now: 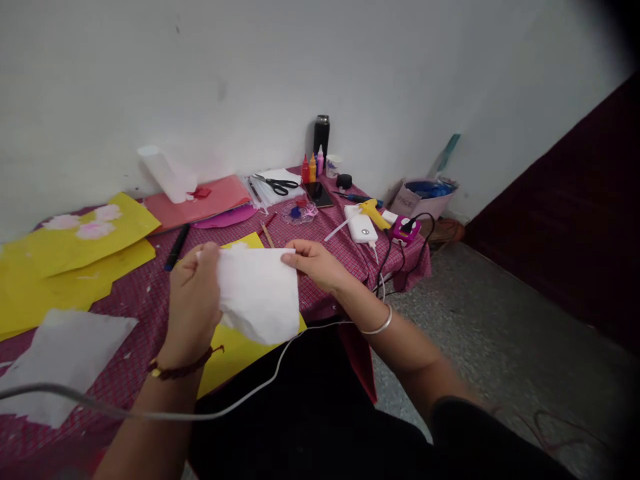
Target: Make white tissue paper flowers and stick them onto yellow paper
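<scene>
Both hands hold up a white sheet of thin paper (260, 293) that looks like tissue. At its left edge my left hand (195, 293) is closed, its fingers pinching the upper left side. My right hand (315, 263) grips the upper right corner between thumb and fingers. The lower edge of the sheet hangs loose and curves. Below and behind it lies a yellow paper sheet (235, 357), partly covered by the white sheet and my left hand. Another thin white sheet (75, 360) lies flat at the left on the checked tablecloth (120, 360).
Yellow sheets (35, 287) with pale pink flowers lie left. Toward the wall are a white roll (163, 175), red paper (210, 200), scissors (277, 185), paint bottles (313, 168) and a black flask (323, 133). A yellow glue gun (374, 212) and cords lie right. A white cable (273, 377) crosses before me.
</scene>
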The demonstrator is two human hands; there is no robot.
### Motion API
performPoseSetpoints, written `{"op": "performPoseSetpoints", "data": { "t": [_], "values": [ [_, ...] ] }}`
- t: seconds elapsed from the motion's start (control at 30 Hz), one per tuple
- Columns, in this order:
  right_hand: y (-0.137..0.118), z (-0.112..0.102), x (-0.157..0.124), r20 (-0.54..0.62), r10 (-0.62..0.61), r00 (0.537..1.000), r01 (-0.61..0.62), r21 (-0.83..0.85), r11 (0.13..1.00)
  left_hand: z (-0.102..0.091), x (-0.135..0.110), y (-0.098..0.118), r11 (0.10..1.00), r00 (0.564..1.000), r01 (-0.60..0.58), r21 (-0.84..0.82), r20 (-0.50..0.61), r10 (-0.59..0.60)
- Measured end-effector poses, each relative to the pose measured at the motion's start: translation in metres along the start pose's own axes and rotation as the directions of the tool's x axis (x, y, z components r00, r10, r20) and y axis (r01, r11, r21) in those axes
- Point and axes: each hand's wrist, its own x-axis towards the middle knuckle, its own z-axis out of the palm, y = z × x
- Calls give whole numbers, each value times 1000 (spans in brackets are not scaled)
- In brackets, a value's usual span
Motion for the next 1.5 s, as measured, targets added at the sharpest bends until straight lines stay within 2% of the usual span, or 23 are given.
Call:
{"op": "performPoseSetpoints", "data": {
  "t": [0.07, 0.13, 0.17, 0.2, 0.23, 0.27, 0.3, 0.33, 0.37, 0.43, 0.53, 0.63, 0.73, 0.87, 0.97, 1.07, 1.2, 1.3, 1.4, 1.5],
  "values": [
    [8, 3, -6, -9, -23, 1000, 23, 26, 999, -11, -11, -4, 991, 992, 124, -57, -1, -124],
    [19, 10, -9, -17, -24, 1000, 24, 0, 1000, -23, -19, -13, 986, 986, 166, 22, 21, -166],
    [24, 13, -10, -33, -27, 999, 26, -37, 999, -29, -22, -18, 987, 993, 118, 108, -12, -117],
    [29, 16, -9, -57, -36, 998, 30, -93, 995, -34, -24, -23, 974, 997, 27, 225, -72, -11],
    [34, 18, -8, -83, -54, 995, 40, -168, 985, -38, -25, -27, 930, 982, -78, 359, -136, 135],
    [39, 20, -7, -104, -82, 991, 53, -254, 966, -41, -27, -30, 859, 945, -167, 483, -171, 280],
    [42, 21, -7, -115, -116, 987, 70, -341, 937, -42, -29, -32, 790, 910, -226, 569, -165, 380],
    [45, 22, -6, -116, -151, 982, 89, -420, 903, -41, -31, -34, 748, 903, -263, 609, -117, 413],
    [47, 23, -6, -111, -181, 977, 106, -485, 868, -38, -33, -35, 746, 922, -284, 603, -41, 384],
    [49, 24, -7, -94, -214, 972, 128, -551, 825, -26, -36, -39, 828, 966, -258, 498, 138, 218],
    [50, 24, -9, -53, -195, 979, 148, -472, 869, -7, -34, -50, 934, 963, -155, 323, 259, 70],
    [53, 22, -8, 23, -80, 997, 83, -251, 964, 1, -30, -60, 976, 969, -70, 205, 245, 18],
    [58, 19, -7, 32, -31, 999, 36, -160, 987, 2, -29, -65, 985, 970, -22, 169, 244, -20],
    [61, 16, -6, 29, -136, 990, 139, -262, 955, 2, -29, -68, 991, 974, 54, 121, 210, -79],
    [57, 16, -9, 65, -266, 962, 270, -389, 881, 5, -31, -67, 995, 983, 86, 48, 157, -92],
    [52, 16, -11, 81, -345, 935, 346, -413, 842, 10, -34, -62, 993, 988, 115, -36, 108, -110],
    [51, 16, -12, 79, -315, 946, 321, -371, 871, 13, -37, -58, 983, 991, 124, -135, 71, -116],
    [51, 16, -12, 78, -310, 948, 317, -347, 882, 11, -37, -58, 952, 981, 190, -239, 79, -176],
    [50, 15, -13, 89, -311, 946, 322, -333, 886, 10, -38, -59, 880, 949, 315, -356, 148, -280],
    [47, 16, -14, 104, -320, 942, 337, -332, 881, 11, -39, -58, 830, 925, 377, -411, 207, -317]
  ]
}}
